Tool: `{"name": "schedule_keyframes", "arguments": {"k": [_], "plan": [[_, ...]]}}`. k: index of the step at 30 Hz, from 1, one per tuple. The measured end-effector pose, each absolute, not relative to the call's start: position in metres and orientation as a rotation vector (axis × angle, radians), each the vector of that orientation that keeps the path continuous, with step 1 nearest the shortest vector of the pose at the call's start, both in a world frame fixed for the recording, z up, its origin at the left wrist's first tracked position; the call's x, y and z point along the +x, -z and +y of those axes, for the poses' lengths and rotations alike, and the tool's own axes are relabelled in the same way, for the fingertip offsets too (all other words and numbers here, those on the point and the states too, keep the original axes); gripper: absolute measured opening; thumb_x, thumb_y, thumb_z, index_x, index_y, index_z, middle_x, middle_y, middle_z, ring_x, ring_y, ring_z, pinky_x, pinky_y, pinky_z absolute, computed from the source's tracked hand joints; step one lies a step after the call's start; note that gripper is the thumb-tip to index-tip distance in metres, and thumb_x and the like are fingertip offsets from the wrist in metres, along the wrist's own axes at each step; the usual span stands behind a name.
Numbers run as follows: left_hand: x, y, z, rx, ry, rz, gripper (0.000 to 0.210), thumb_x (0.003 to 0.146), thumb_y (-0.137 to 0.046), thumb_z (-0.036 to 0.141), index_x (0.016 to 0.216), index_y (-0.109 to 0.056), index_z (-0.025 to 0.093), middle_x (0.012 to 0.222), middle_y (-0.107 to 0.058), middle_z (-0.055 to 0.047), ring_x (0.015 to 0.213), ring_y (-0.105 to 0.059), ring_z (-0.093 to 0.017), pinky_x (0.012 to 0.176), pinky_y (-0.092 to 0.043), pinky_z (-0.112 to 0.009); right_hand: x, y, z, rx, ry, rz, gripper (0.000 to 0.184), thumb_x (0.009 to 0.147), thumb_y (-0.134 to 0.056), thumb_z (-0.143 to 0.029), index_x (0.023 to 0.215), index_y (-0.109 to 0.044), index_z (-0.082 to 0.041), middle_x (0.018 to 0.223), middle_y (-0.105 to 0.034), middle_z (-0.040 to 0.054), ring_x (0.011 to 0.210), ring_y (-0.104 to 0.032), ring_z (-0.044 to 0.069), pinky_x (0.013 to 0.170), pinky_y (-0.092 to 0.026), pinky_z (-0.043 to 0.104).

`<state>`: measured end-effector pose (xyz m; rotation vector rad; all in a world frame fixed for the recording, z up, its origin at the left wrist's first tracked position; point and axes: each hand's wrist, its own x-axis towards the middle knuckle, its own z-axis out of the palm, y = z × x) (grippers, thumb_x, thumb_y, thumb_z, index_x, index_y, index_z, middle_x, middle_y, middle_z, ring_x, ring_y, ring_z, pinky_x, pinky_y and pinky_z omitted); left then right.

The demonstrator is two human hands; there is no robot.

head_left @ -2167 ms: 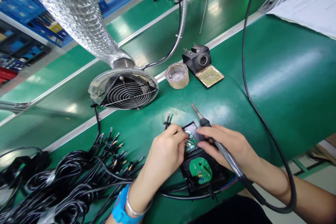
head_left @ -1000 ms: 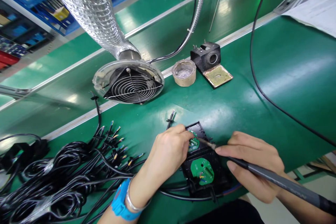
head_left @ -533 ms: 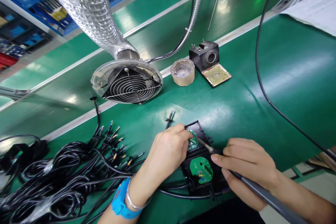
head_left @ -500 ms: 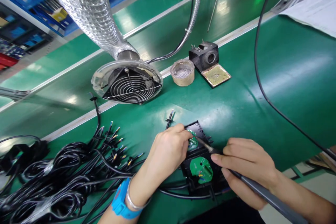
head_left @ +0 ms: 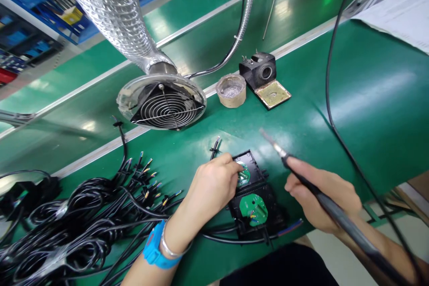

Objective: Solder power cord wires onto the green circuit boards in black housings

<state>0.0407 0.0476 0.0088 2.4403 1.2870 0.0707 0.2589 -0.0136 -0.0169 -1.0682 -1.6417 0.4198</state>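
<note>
My right hand point(head_left: 323, 194) is closed round a soldering iron point(head_left: 311, 183), its tip raised and pointing up-left, apart from the boards. My left hand point(head_left: 216, 176) reaches over the far black plastic case point(head_left: 254, 165); its fingers are pinched at the edge of a round green circuit board point(head_left: 246, 173). What the fingertips hold, if anything, is hidden. Nearer me, a second black case point(head_left: 276, 208) carries another green circuit board point(head_left: 248, 203) with small coloured wires on it. Black cable runs out beside this case, ending in red and blue wires point(head_left: 291, 227).
Bundles of black cables point(head_left: 80, 228) with stripped ends lie at left. A fume extractor point(head_left: 164, 105) hangs over the bench. Behind stand a round solder-scrap pot point(head_left: 231, 91) and an iron stand with sponge point(head_left: 273, 94). The iron's cord point(head_left: 330, 76) loops at right; paper point(head_left: 398, 18) lies beyond.
My right hand has drawn the soldering iron away from the far board, up and to the right. My left hand stays at the board, almost unmoved.
</note>
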Motion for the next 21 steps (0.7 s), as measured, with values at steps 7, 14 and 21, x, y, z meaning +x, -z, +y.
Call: {"name": "schedule_keyframes", "arguments": {"k": [7,14,21], "plan": [[0.04,-0.027,0.05,2.455,-0.008,1.252,0.02,0.088,-0.05,0.017,0.099,-0.066,0.022,0.093,-0.061,-0.002,0.083,-0.06,-0.016,0.076,-0.049,-0.029,0.257,0.02,-0.013,-1.177,-0.5,-1.659,0.023,0.084,-0.06,-0.01,0.103,-0.061,-0.023,0.089,-0.07,0.0002,0.074,-0.068,0.013,0.068,-0.058,0.024],[0.063,-0.039,-0.014,2.51,-0.191,1.046,0.032,0.083,-0.059,0.048,0.094,-0.064,0.018,0.089,-0.058,-0.006,0.081,-0.05,-0.021,0.07,-0.047,-0.035,0.257,0.017,-0.024,-1.287,-0.498,-1.612,0.021,0.082,-0.061,-0.012,0.099,-0.056,-0.023,0.091,-0.07,0.0002,0.075,-0.068,0.013,0.071,-0.056,0.025],[0.072,-0.033,-0.037,2.05,-0.529,1.085,0.01,0.086,-0.055,0.019,0.091,-0.063,0.019,0.086,-0.06,-0.003,0.078,-0.054,-0.014,0.069,-0.044,-0.025,0.258,0.017,-0.045,-1.165,-0.744,-1.447,0.026,0.084,-0.059,-0.013,0.107,-0.052,-0.023,0.094,-0.066,0.0032,0.078,-0.066,0.015,0.07,-0.056,0.028]]}}
